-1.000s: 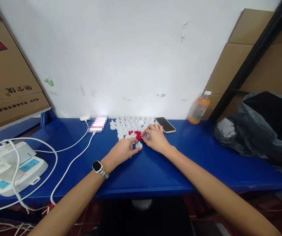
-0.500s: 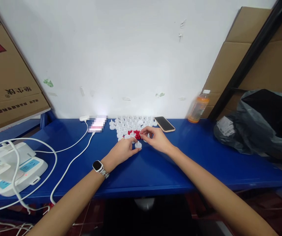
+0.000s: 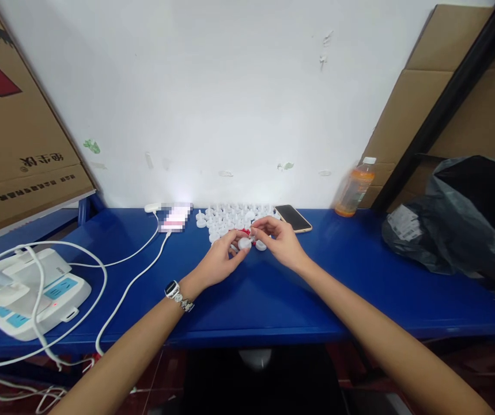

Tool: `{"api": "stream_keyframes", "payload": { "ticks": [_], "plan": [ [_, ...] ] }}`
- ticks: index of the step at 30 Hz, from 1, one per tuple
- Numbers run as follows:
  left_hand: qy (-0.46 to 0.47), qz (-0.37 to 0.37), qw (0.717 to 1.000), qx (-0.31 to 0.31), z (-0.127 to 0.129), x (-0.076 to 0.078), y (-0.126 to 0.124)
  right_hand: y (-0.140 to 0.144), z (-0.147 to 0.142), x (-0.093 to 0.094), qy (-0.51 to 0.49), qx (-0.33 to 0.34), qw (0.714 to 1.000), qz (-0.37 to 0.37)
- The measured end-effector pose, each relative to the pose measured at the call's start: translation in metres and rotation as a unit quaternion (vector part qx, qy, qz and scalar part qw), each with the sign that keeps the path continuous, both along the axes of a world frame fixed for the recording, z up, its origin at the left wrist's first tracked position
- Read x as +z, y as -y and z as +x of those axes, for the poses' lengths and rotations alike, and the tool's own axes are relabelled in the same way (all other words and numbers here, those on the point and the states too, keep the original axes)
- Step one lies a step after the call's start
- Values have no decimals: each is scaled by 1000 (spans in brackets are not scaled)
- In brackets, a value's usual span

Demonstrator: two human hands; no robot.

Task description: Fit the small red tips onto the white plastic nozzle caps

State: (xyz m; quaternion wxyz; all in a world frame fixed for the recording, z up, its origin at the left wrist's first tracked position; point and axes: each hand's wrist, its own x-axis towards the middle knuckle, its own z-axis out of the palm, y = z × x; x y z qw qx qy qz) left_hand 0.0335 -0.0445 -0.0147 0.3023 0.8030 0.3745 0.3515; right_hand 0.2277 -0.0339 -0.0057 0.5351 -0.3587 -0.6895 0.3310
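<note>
Centrally, beyond the bare near edge of a blue worktop (image 3: 273, 314), two forearms converge from the lower corners. The left wrist bears a watch (image 3: 172, 289) on a metal-link band. To the left, a white power strip (image 3: 74, 297) with blue socket panels lies among looping white cables (image 3: 139, 282).

The left hand (image 3: 230, 253) pinches a white disc-shaped piece (image 3: 244, 244) between thumb and fingers, its round face turned toward the viewer. The right hand (image 3: 264, 235) meets it from the other side, thumb and forefinger pressed together at the upper edge of the piece; whether these tips grip a smaller part is too small to tell. A second white disc (image 3: 260, 246) lies just beneath the right hand.

Immediately behind the fingers, small red parts (image 3: 246, 231) show, partly hidden. Farther back, a dense group of white stemmed discs (image 3: 230, 216) stands near the wall (image 3: 238, 104), flanked by a dark-screened phone (image 3: 294, 218) on the right and a lit, pixelated device (image 3: 176, 218) on the left. Well to the right are a bottle of orange liquid (image 3: 355, 190) and a dark plastic bag (image 3: 437, 219).
</note>
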Motion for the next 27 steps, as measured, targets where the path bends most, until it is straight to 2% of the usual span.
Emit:
{"api": "stream_keyframes", "payload": {
  "ticks": [4,10,16,20,27],
  "plan": [
    [-13,53,998,23,1,-1,0,0,-4,-1,-49,6,999,-17],
    [-20,-3,999,25,0,0,1,-2,-4,-2,-69,-41,997,-16],
    [-18,32,999,40,0,4,4,-2,-6,-5,-70,-1,997,-34],
    [-11,36,999,36,1,7,6,0,-9,-3,-108,20,992,-61],
    [12,45,998,50,1,8,6,6,-19,-1,-161,-26,983,-80]
  ]
}}
